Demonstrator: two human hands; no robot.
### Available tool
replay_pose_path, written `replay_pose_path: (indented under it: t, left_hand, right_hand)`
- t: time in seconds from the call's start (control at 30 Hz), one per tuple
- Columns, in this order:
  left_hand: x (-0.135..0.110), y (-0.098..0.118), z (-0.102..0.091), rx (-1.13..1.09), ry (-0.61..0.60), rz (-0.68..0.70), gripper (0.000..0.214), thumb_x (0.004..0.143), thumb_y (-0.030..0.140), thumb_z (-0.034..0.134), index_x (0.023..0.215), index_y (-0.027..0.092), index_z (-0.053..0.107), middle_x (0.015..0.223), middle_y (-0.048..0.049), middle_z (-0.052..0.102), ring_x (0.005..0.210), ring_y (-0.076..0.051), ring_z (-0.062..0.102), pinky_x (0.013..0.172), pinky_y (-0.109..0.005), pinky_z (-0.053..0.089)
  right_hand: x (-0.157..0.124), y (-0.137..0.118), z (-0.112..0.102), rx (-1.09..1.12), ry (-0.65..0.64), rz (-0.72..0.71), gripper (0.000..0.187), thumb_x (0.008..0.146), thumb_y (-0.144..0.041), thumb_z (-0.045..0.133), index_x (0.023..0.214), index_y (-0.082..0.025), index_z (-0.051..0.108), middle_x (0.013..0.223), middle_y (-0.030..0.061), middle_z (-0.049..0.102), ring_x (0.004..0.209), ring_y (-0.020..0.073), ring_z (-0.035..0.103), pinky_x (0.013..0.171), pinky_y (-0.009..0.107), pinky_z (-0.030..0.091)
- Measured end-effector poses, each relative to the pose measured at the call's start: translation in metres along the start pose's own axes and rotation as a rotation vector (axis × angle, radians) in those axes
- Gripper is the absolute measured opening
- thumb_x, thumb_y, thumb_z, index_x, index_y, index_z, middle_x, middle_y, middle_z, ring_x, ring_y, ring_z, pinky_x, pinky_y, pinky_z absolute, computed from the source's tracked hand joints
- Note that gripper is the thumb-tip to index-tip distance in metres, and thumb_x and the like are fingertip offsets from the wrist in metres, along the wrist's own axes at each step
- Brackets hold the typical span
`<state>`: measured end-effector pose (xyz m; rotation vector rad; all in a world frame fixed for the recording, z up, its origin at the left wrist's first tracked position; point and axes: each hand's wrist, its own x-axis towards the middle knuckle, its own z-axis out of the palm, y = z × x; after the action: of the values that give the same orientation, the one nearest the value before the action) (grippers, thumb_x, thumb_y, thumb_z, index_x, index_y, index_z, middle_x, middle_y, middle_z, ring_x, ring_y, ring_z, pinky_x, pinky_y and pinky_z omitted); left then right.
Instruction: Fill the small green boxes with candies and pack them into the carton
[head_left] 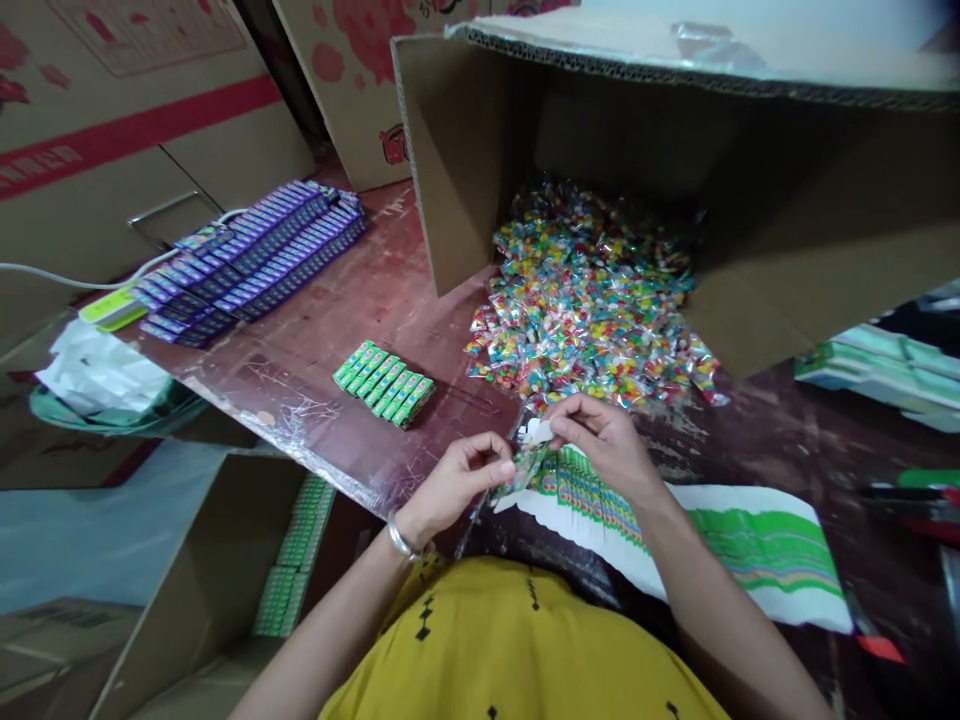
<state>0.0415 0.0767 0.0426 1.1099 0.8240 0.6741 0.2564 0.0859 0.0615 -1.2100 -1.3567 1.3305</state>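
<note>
My left hand (463,478) and my right hand (600,442) meet over the near edge of the dark red table (337,310). Both pinch a small clear sachet of coloured bits (528,452) between fingertips, a white piece showing at its top. Under the hands lies a fanned row of flat green printed cartons (675,530). Just beyond is a heap of small colourful sachets (592,300) spilling from a big cardboard box (750,200) lying on its side.
A short row of filled green boxes (384,384) lies left of the heap. Rows of purple boxes (247,260) cover the far left of the table. A carton on the floor (247,560) holds more green boxes. Green packs (877,370) lie at right.
</note>
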Motion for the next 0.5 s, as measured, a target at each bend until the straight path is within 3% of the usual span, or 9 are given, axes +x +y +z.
replay_pose_path:
  t: [0.17, 0.3, 0.4, 0.5]
  left_hand:
    - [0.000, 0.000, 0.005, -0.365, -0.158, -0.054, 0.041, 0.073, 0.031, 0.077, 0.106, 0.017, 0.058, 0.097, -0.0054, 0.064, 0.084, -0.016, 0.062, 0.080, -0.028, 0.044]
    - [0.000, 0.004, 0.006, -0.415, -0.099, -0.017, 0.038, 0.080, 0.026, 0.070, 0.115, 0.017, 0.059, 0.112, -0.0113, 0.064, 0.097, -0.021, 0.064, 0.089, -0.033, 0.044]
    - [0.002, 0.004, 0.001, -0.375, -0.065, 0.017, 0.043, 0.080, 0.026, 0.070, 0.121, 0.017, 0.059, 0.120, -0.0121, 0.063, 0.104, -0.023, 0.062, 0.090, -0.031, 0.044]
    - [0.003, 0.002, -0.005, -0.326, -0.058, 0.033, 0.045, 0.081, 0.027, 0.069, 0.124, 0.017, 0.059, 0.120, -0.0113, 0.064, 0.103, -0.022, 0.062, 0.090, -0.031, 0.043]
  right_hand:
    - [-0.003, -0.003, 0.014, 0.001, 0.063, -0.027, 0.013, 0.089, -0.033, 0.059, 0.088, -0.020, 0.062, 0.091, 0.0028, 0.063, 0.067, 0.0132, 0.061, 0.062, 0.027, 0.052]
    - [-0.010, -0.007, 0.018, -0.289, 0.215, -0.191, 0.024, 0.091, -0.029, 0.054, 0.114, -0.025, 0.063, 0.106, 0.0065, 0.060, 0.090, 0.0185, 0.060, 0.077, 0.032, 0.051]
    - [-0.017, -0.009, 0.022, -0.448, 0.047, -0.249, 0.038, 0.092, -0.026, 0.053, 0.130, -0.029, 0.055, 0.095, 0.0041, 0.061, 0.085, 0.0171, 0.058, 0.079, 0.032, 0.048]
    - [-0.021, -0.011, 0.024, -0.447, -0.136, -0.172, 0.043, 0.091, -0.025, 0.055, 0.134, -0.028, 0.051, 0.077, -0.0015, 0.058, 0.068, 0.0129, 0.053, 0.069, 0.027, 0.045]
